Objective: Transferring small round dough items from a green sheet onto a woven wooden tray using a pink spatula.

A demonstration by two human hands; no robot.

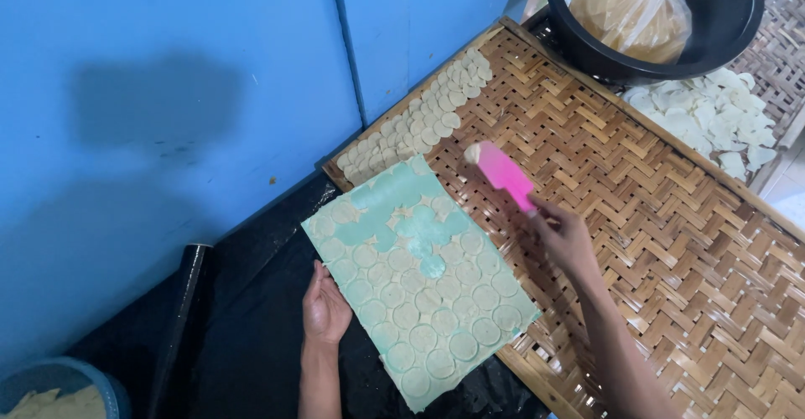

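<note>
A: What do the hands hold?
B: The left hand [325, 310] grips the edge of the green rectangular board [419, 281] covered with pale round dough discs [444, 322]; the right hand [563, 239] grasps the pink flat spatula [501, 171].

A: Where is the board?
B: It lies overlapping the woven bamboo tray [671, 243].

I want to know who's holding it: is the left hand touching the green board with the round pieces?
Touching. The head view shows the left hand with its fingers on the green board's edge.

One green board [352, 222], one pink spatula [501, 170], one woven tray [671, 243], one black basin [721, 25], two hands [325, 310]
</note>
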